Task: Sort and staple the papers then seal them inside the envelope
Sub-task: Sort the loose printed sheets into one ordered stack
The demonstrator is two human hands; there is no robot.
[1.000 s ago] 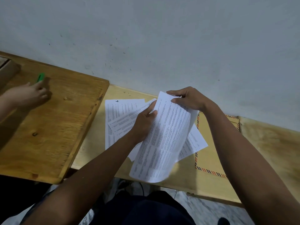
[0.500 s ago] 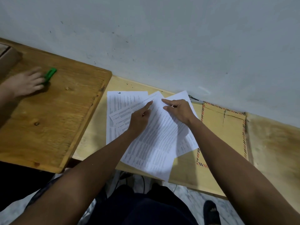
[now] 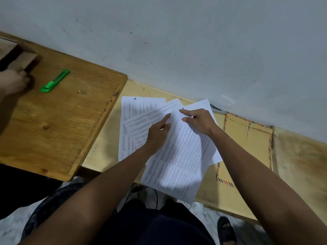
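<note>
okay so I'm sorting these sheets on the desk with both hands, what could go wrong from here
1. The top sheet overhangs the near edge of the desk, so it may slide off if your left hand and right hand let go.
2. The papers are fanned at different angles, so stapling now would likely bind them crooked.
3. They partly cover the envelope; dragging them may shift it.
</note>
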